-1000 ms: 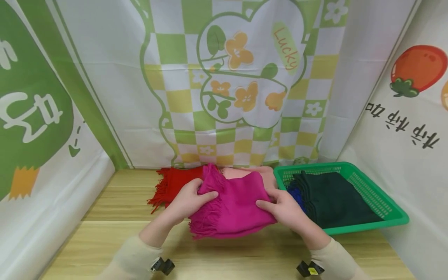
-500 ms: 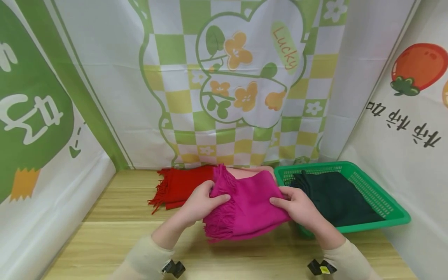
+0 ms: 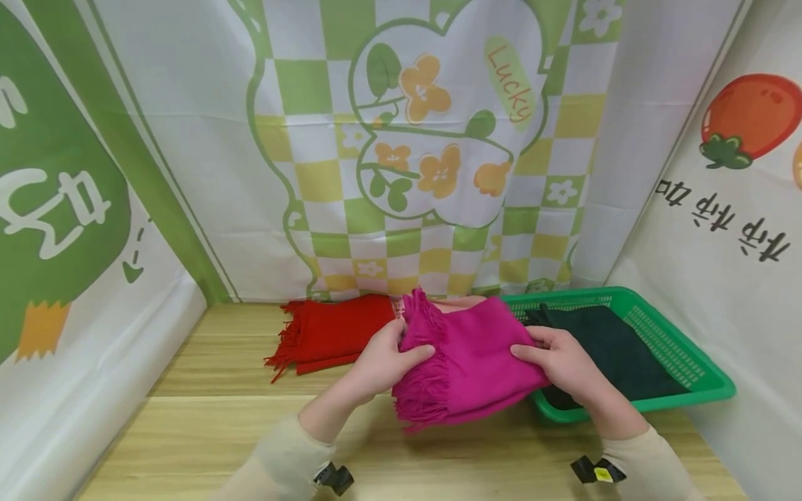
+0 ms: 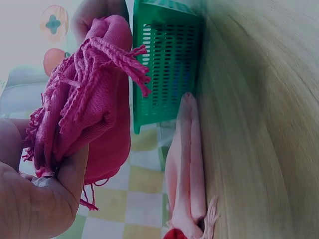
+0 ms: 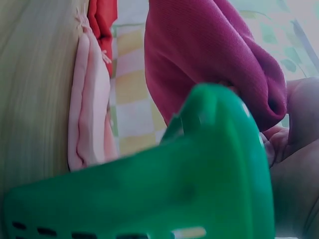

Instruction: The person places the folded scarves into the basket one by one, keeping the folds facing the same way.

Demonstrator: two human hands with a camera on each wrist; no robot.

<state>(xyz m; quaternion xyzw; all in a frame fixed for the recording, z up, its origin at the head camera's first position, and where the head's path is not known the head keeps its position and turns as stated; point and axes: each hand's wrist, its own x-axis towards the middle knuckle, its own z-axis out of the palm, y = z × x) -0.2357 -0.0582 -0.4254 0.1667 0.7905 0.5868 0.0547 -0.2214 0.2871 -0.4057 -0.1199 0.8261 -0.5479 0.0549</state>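
A folded magenta scarf (image 3: pixel 482 358) with a fringed left end is held up over the table by both hands. My left hand (image 3: pixel 385 362) grips the fringed end, thumb on top and fingers underneath; the left wrist view shows the folded layers of the scarf (image 4: pixel 94 104) between thumb and fingers. At the opposite end, my right hand (image 3: pixel 564 358) pinches the smooth folded edge, close to the front left corner of a green basket (image 3: pixel 677 400). In the right wrist view the basket wall (image 5: pixel 149 184) partly covers the scarf and that hand.
Inside the basket lies a folded dark green scarf (image 3: pixel 620 348). A folded red scarf (image 3: pixel 344 330) lies at the back of the wooden table (image 3: pixel 219 431), beside a folded pink scarf (image 4: pixel 187 164). A printed curtain (image 3: pixel 301 243) hangs behind.
Both hands have carried the magenta scarf to the right, toward the basket. More of the red scarf shows now, and the blue item in the basket is now hidden.
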